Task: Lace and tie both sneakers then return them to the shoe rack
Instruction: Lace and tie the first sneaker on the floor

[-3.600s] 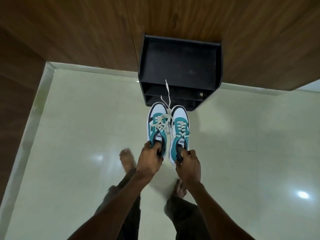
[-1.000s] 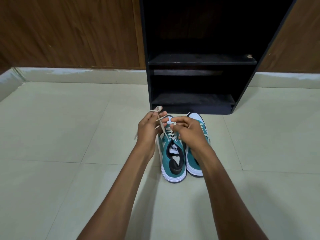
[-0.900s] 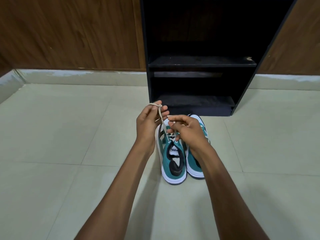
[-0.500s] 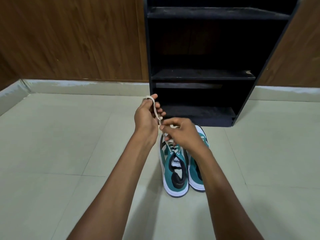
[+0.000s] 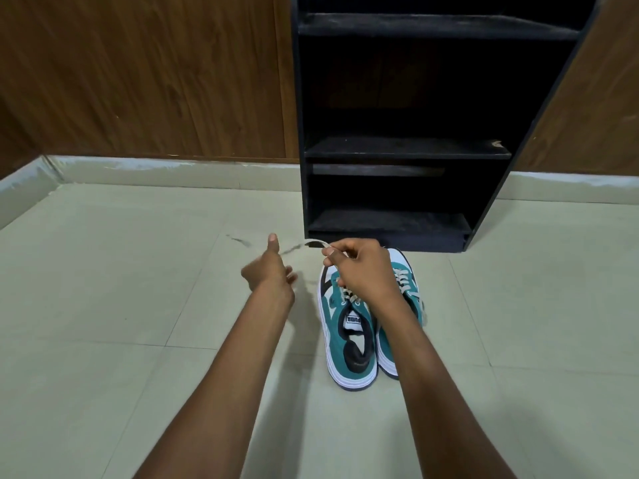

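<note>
Two teal-and-white sneakers stand side by side on the floor tiles in front of the black shoe rack [image 5: 397, 150]. The left sneaker [image 5: 349, 337] shows its open collar and tongue. My right forearm partly covers the right sneaker [image 5: 406, 281], whose laces look crossed. My right hand [image 5: 363, 271] hovers over the left sneaker's toe and pinches a cream lace [image 5: 313, 243] between thumb and forefinger. The lace's loose end streaks leftward, blurred. My left hand [image 5: 271, 273] is to the left, blurred, thumb up, fingers loosely apart, with nothing visibly in it.
The rack has three dark shelves with nothing on them; its bottom shelf [image 5: 387, 221] is just beyond the sneakers' toes. Wooden wall panels [image 5: 155, 74] rise behind a pale skirting. Pale floor tiles [image 5: 121, 305] spread to the left and right.
My left hand has dropped away to the left from the raised lace, which it held earlier. My right hand has risen a little and now holds the lace alone.
</note>
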